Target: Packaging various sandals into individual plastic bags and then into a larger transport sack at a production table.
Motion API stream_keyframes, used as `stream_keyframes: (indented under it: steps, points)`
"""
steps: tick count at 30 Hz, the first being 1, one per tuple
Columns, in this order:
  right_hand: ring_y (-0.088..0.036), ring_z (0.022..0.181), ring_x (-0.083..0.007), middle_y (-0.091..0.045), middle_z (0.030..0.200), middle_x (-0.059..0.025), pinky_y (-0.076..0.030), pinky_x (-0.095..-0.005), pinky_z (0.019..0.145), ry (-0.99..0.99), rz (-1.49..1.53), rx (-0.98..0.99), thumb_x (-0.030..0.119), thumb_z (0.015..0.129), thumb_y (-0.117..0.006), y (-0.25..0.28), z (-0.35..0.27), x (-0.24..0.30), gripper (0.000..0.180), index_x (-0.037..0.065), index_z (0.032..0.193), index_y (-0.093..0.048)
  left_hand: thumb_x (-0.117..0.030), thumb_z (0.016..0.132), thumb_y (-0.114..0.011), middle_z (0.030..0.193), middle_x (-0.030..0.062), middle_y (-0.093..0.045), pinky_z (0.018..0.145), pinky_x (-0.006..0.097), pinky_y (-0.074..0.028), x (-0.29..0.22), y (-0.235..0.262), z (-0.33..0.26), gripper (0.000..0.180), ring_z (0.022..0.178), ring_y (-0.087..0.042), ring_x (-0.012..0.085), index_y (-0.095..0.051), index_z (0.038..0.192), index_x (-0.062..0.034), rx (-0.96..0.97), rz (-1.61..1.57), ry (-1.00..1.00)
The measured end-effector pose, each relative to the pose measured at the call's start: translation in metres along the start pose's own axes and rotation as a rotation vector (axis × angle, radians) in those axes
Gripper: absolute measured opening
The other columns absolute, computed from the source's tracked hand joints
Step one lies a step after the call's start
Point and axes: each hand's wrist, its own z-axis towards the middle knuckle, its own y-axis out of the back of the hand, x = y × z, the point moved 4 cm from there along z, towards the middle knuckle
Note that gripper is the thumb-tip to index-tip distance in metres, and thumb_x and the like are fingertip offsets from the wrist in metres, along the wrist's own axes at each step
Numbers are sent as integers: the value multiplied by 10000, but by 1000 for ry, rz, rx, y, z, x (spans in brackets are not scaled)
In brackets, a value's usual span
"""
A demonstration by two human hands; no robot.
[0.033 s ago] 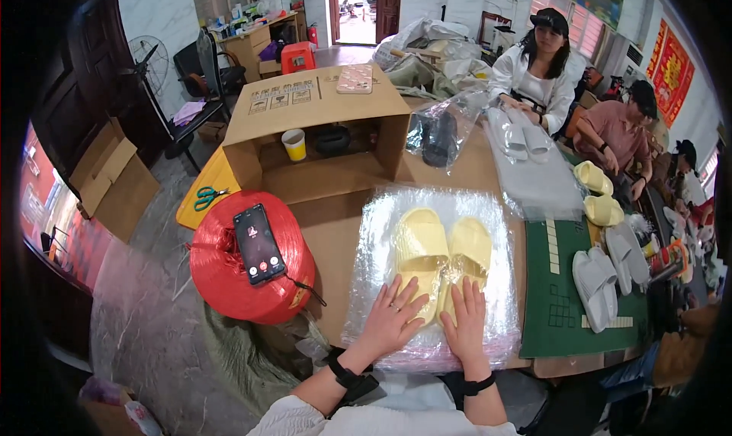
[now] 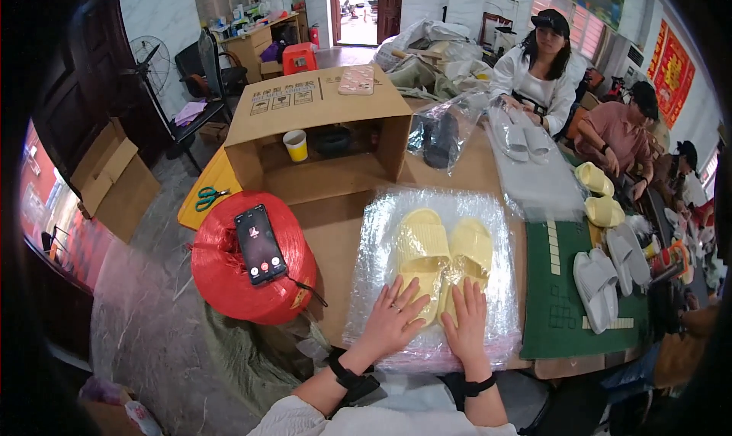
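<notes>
A pair of pale yellow slide sandals, the left slide [image 2: 423, 241] and the right slide [image 2: 470, 247], lies side by side, toes away from me. Beneath them is a stack of clear plastic bags [image 2: 374, 245]; whether a layer of film also covers the slides, I cannot tell. My left hand [image 2: 394, 315] rests flat with fingers spread on the heel of the left slide and the plastic beside it. Across the heel of the right slide lies my right hand [image 2: 466, 321], fingers stretched out. Neither hand grips anything.
Left of the bags, a phone [image 2: 260, 244] lies on a red roll of plastic twine [image 2: 213, 283], near green-handled scissors [image 2: 210, 198]. An open cardboard box [image 2: 252, 131] holds a yellow cup [image 2: 295, 145]. Grey slides [image 2: 595, 291] lie on a green mat [image 2: 545, 321]. Co-workers sit at far right.
</notes>
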Motion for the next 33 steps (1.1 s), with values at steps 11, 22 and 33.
stream_keyframes:
  steps: [11,22,33]
  points:
    - [-241,1489,-420,-322,1602,-188,-180,-555,1208,-3,1,-1,309,935,-635,-1,-2,-2,605,70,1468,-476,-343,936,-631,1606,113,-339,1175,610,-238,0,-1,0,499,1479,-265,418,-568,1411,-204,-9,7,-6]
    - [-246,1487,-422,-327,1597,-191,-190,-575,1193,-5,6,2,303,928,-643,-3,1,-4,605,65,1460,-480,-351,949,-616,1595,125,-357,1175,606,-237,2,1,4,495,1474,-268,430,-564,1416,-197,2,1,-4]
    - [-256,1474,-444,-327,1590,-206,-186,-581,1191,4,17,1,345,941,-623,-4,-11,-5,603,70,1460,-486,-402,986,-550,1619,112,-322,1191,595,-209,0,-5,-8,503,1499,-232,412,-527,1451,-211,0,16,20]
